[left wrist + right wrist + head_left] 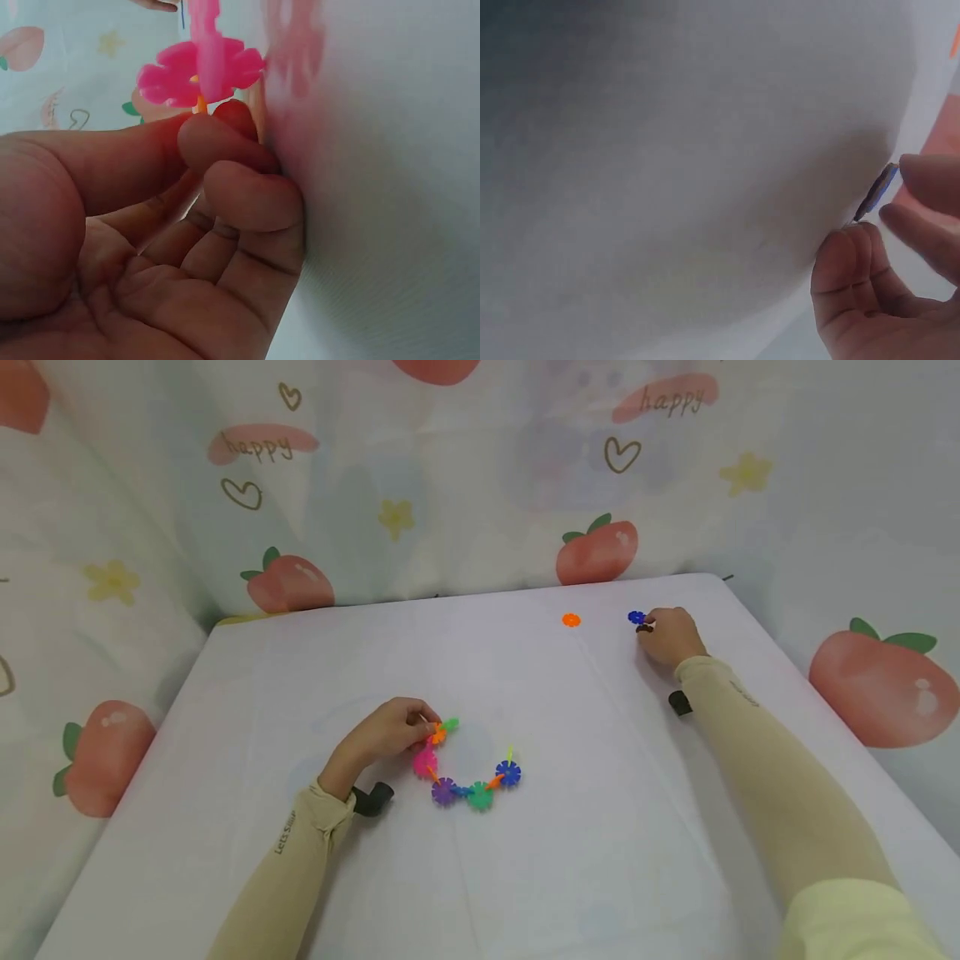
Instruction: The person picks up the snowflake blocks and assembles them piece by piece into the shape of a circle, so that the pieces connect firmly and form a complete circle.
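Observation:
A curved chain of interlocking plastic snowflake discs lies on the table, with pink, purple, teal and blue discs among them. My left hand pinches the orange snowflake disc near its upper end, beside a green disc. Close up in the left wrist view, the pink disc sits just past the fingertips. Far right, my right hand has its fingertips at a dark brown disc and a blue disc. Whether it grips either cannot be told.
A loose orange disc lies left of the right hand. White cloth covers the table. Printed curtains rise behind and beside it. A black device shows at the left wrist, another at the right.

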`<state>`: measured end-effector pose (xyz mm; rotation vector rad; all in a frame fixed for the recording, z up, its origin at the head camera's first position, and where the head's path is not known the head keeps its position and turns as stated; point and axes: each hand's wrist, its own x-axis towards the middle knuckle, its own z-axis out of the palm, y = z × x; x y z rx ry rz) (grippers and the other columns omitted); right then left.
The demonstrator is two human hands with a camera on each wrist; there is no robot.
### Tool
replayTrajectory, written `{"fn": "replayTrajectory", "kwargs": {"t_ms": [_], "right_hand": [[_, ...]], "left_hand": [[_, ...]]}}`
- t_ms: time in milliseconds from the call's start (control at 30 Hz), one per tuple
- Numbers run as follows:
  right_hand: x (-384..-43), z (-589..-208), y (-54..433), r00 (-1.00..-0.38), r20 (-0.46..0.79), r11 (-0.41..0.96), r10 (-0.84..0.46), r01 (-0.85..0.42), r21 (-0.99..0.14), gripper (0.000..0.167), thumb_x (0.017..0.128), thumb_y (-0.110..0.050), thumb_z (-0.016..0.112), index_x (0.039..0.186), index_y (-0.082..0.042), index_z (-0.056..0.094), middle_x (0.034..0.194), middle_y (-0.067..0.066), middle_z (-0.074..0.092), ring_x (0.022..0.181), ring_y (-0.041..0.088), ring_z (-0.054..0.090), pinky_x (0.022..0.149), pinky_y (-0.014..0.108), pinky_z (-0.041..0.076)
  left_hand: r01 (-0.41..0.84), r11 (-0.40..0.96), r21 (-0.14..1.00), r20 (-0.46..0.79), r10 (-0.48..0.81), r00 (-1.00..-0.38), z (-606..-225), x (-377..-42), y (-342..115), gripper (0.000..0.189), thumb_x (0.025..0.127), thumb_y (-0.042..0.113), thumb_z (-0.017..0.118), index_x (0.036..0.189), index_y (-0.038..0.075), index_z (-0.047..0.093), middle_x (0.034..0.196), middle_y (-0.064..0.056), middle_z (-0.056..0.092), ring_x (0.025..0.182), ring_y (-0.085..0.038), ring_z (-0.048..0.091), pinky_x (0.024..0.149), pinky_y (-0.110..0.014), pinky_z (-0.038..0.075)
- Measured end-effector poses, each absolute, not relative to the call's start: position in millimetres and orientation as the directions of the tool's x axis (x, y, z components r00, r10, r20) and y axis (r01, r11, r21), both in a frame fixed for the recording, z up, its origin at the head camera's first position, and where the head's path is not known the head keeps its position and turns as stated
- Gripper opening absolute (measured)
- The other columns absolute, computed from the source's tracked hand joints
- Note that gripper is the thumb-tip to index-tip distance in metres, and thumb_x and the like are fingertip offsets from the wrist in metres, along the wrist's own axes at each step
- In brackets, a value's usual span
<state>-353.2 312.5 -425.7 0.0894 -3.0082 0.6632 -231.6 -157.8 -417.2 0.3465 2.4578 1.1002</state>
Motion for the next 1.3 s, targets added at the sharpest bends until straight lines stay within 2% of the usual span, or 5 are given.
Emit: {"fn": "replayTrajectory", "kwargs": {"t_ms": [267, 500, 633, 833, 1300], "right_hand": [[-351.3, -423.2, 316.0, -0.999, -0.018, 0.872, 0.027, 0.033, -0.488, 0.029, 0.098, -0.002, 0.059, 0.115, 0.021, 0.059, 0.113, 0.037, 0.060, 0.110, 0.049, 0.049, 0.102, 0.064, 0.043], [-345.2, -421.1, 316.4, -0.995, -0.070, 0.797, 0.068, 0.097, -0.596, 0.025, 0.098, -0.006, 0.064, 0.113, 0.011, 0.052, 0.114, 0.031, 0.055, 0.105, 0.045, 0.051, 0.093, 0.055, 0.045], [-342.5, -419.6, 309.3, -0.996, -0.073, 0.763, 0.053, 0.087, -0.641, 0.022, 0.101, -0.006, 0.063, 0.114, 0.009, 0.055, 0.113, 0.029, 0.060, 0.098, 0.038, 0.059, 0.085, 0.042, 0.051], [-338.5, -418.9, 290.6, -0.997, -0.071, 0.656, -0.021, 0.040, -0.754, 0.023, 0.101, -0.002, 0.065, 0.120, 0.010, 0.063, 0.104, 0.023, 0.071, 0.073, 0.015, 0.067, 0.065, 0.022, 0.055], [-322.0, -417.9, 227.9, -0.977, -0.144, 0.524, -0.159, 0.040, -0.851, 0.021, 0.102, -0.003, 0.066, 0.120, 0.007, 0.065, 0.104, 0.019, 0.071, 0.077, 0.018, 0.070, 0.069, 0.025, 0.057]], "left_hand": [[0.102, 0.708, 0.699, -0.266, 0.389, -0.882, -410.8, -236.0, -156.1, 0.023, 0.109, 0.019, 0.063, 0.122, 0.003, 0.072, 0.101, -0.010, 0.067, 0.090, -0.025, 0.061, 0.081, -0.037, 0.053], [0.100, 0.692, 0.715, -0.264, 0.400, -0.878, -408.4, -234.9, -153.6, 0.025, 0.108, 0.021, 0.064, 0.124, 0.003, 0.070, 0.108, -0.012, 0.068, 0.086, -0.023, 0.065, 0.080, -0.037, 0.055], [0.117, 0.689, 0.715, -0.260, 0.417, -0.871, -410.5, -235.7, -151.1, 0.024, 0.106, 0.022, 0.067, 0.121, 0.004, 0.070, 0.112, -0.012, 0.068, 0.094, -0.025, 0.064, 0.083, -0.039, 0.053], [0.157, 0.687, 0.709, -0.236, 0.441, -0.866, -412.3, -235.4, -146.8, 0.019, 0.103, 0.018, 0.069, 0.116, 0.004, 0.069, 0.112, -0.011, 0.067, 0.101, -0.028, 0.061, 0.086, -0.041, 0.053], [0.194, 0.698, 0.689, -0.166, 0.413, -0.896, -415.3, -229.1, -137.8, 0.009, 0.098, 0.010, 0.069, 0.105, 0.007, 0.065, 0.097, -0.009, 0.064, 0.080, -0.021, 0.055, 0.069, -0.033, 0.046]]}}
